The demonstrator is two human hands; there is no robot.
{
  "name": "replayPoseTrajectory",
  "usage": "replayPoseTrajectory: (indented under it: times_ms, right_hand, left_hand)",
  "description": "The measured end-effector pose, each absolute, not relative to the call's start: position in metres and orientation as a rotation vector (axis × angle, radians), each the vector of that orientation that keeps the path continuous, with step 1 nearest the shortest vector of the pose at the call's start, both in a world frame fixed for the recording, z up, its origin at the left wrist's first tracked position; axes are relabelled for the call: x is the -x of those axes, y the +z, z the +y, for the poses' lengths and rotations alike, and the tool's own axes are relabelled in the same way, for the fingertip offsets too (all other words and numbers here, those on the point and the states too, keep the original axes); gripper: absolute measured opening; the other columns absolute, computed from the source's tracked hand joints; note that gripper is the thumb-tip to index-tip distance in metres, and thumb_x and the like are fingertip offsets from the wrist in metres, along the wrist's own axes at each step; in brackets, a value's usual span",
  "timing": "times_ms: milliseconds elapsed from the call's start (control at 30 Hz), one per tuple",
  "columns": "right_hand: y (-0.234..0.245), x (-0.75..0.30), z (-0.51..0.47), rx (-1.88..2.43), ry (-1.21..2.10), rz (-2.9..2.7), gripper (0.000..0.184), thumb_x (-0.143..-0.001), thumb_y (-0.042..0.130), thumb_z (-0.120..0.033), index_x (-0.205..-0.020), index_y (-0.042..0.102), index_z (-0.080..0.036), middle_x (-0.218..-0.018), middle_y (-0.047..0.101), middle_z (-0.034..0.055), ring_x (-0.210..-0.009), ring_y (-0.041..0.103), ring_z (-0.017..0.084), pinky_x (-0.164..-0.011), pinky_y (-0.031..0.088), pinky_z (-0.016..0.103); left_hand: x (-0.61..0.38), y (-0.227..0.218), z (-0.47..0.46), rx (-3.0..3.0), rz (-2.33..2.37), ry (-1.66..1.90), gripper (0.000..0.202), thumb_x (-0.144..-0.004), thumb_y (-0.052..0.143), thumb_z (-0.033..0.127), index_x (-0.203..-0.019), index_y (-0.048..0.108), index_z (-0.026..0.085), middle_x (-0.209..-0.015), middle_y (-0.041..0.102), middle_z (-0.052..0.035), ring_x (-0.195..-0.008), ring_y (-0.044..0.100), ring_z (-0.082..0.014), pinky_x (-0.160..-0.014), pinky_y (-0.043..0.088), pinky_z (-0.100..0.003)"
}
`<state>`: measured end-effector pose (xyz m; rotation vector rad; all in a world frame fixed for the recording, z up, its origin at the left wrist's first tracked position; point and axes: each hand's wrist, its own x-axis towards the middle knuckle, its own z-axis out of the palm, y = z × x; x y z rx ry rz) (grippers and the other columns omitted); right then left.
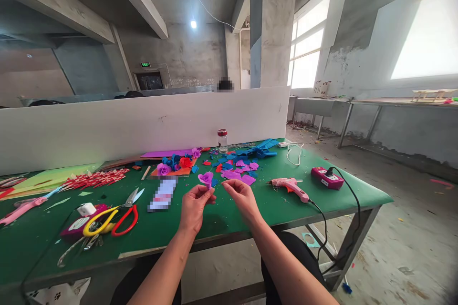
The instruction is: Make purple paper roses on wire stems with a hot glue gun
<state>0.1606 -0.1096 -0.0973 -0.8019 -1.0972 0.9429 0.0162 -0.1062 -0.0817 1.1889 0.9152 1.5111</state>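
Note:
My left hand (195, 204) is closed around the base of a purple paper flower (206, 179), whose curled petals face up above the fingers. To its right, my right hand (240, 196) is raised with thumb and fingertips pinched together; whatever they hold, if anything, is too small to make out. Just beyond both hands lie loose purple paper petals (232, 175), with blue and red pieces among them. Finished purple, blue and red paper flowers (164, 169) rest on an orange sheet to the left.
A pink glue gun (290, 188) lies right of my hands, its cord trailing off the green table (286, 214). Beyond it sits a magenta power socket (327, 178). Scissors (111, 217) lie at left. A glass jar (222, 142) stands near the white partition (143, 126).

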Motion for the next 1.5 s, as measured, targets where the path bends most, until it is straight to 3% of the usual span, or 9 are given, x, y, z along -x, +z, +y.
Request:
replayPoseTrajectory:
  times_ms: [133, 267, 433, 567, 833, 1033, 1200, 1333, 1500]
  right_hand:
    - [-0.099, -0.154, -0.112, 0.766, 1.017, -1.143, 0.032, -0.073, 0.07, -0.048, -0.084, 0.075, -0.018, -0.08, 0.07, 0.0038, -0.075, 0.058, 0.017, -0.072, 0.042, 0.029]
    - [-0.1, -0.152, -0.114, 0.702, 1.296, -1.078, 0.04, -0.074, 0.069, -0.054, -0.089, 0.076, -0.018, -0.078, 0.068, 0.0036, -0.075, 0.057, 0.015, -0.077, 0.043, 0.03]
    - [-0.102, -0.155, -0.115, 0.486, 1.56, -0.968, 0.033, -0.071, 0.076, -0.047, -0.084, 0.073, -0.016, -0.069, 0.063, 0.0011, -0.067, 0.057, 0.013, -0.07, 0.044, 0.028]
    - [-0.103, -0.158, -0.115, 0.403, 1.616, -1.039, 0.028, -0.074, 0.075, -0.043, -0.075, 0.067, -0.016, -0.064, 0.06, -0.0009, -0.06, 0.055, 0.012, -0.066, 0.044, 0.028]
    - [-0.109, -0.163, -0.11, 0.309, 1.775, -1.034, 0.025, -0.073, 0.076, -0.039, -0.076, 0.065, -0.018, -0.061, 0.059, -0.0026, -0.056, 0.057, 0.014, -0.062, 0.046, 0.03]
    - [-0.104, -0.161, -0.113, 0.603, 1.547, -0.976, 0.034, -0.077, 0.069, -0.05, -0.093, 0.072, -0.02, -0.079, 0.066, 0.0021, -0.071, 0.058, 0.014, -0.071, 0.046, 0.03]
    - [-0.103, -0.149, -0.113, 0.786, 1.098, -1.121, 0.03, -0.071, 0.074, -0.046, -0.085, 0.077, -0.02, -0.082, 0.072, 0.0036, -0.078, 0.06, 0.017, -0.077, 0.043, 0.03]
    - [-0.106, -0.142, -0.111, 0.782, 1.089, -1.057, 0.028, -0.061, 0.081, -0.039, -0.08, 0.077, -0.019, -0.077, 0.073, 0.0032, -0.069, 0.06, 0.017, -0.067, 0.043, 0.03]
    - [-0.103, -0.146, -0.112, 0.724, 1.199, -1.009, 0.023, -0.06, 0.082, -0.036, -0.074, 0.076, -0.018, -0.07, 0.07, 0.0013, -0.065, 0.057, 0.015, -0.066, 0.043, 0.029]
  left_hand:
    - [-0.021, -0.081, -0.112, -0.979, 0.803, 1.411, 0.029, -0.05, 0.088, 0.024, -0.066, 0.066, 0.015, -0.059, 0.063, 0.0028, -0.05, 0.059, -0.0094, -0.048, 0.047, -0.019]
    - [-0.021, -0.081, -0.115, -0.912, 0.749, 1.287, 0.027, -0.052, 0.088, 0.022, -0.069, 0.07, 0.013, -0.058, 0.063, 0.0018, -0.05, 0.057, -0.0069, -0.045, 0.045, -0.016]
    - [-0.023, -0.08, -0.116, -0.907, 0.736, 1.188, 0.026, -0.054, 0.088, 0.021, -0.072, 0.072, 0.01, -0.066, 0.068, -0.0031, -0.048, 0.054, -0.0044, -0.043, 0.042, -0.015]
    - [-0.025, -0.079, -0.119, -0.952, 0.725, 1.14, 0.023, -0.056, 0.087, 0.022, -0.067, 0.072, 0.01, -0.061, 0.064, -0.0008, -0.048, 0.053, -0.0046, -0.041, 0.041, -0.015]
    - [-0.025, -0.077, -0.124, -1.053, 0.676, 1.048, 0.023, -0.057, 0.087, 0.024, -0.069, 0.073, 0.01, -0.058, 0.062, 0.0, -0.047, 0.052, -0.0048, -0.042, 0.041, -0.016]
    - [-0.023, -0.075, -0.121, -1.042, 0.815, 1.227, 0.028, -0.052, 0.088, 0.027, -0.068, 0.071, 0.012, -0.06, 0.064, -0.0002, -0.049, 0.056, -0.0076, -0.045, 0.045, -0.019]
    - [-0.025, -0.076, -0.118, -1.147, 1.037, 1.466, 0.027, -0.052, 0.086, 0.031, -0.065, 0.069, 0.014, -0.054, 0.063, 0.0009, -0.046, 0.058, -0.0117, -0.046, 0.048, -0.023]
    - [-0.028, -0.081, -0.118, -1.318, 1.108, 1.502, 0.017, -0.06, 0.08, 0.029, -0.063, 0.069, 0.017, -0.052, 0.065, -0.0007, -0.045, 0.058, -0.0141, -0.045, 0.047, -0.024]
    - [-0.032, -0.083, -0.123, -1.346, 1.091, 1.481, 0.012, -0.063, 0.078, 0.028, -0.065, 0.072, 0.018, -0.053, 0.067, -0.0025, -0.046, 0.06, -0.0163, -0.048, 0.049, -0.026]
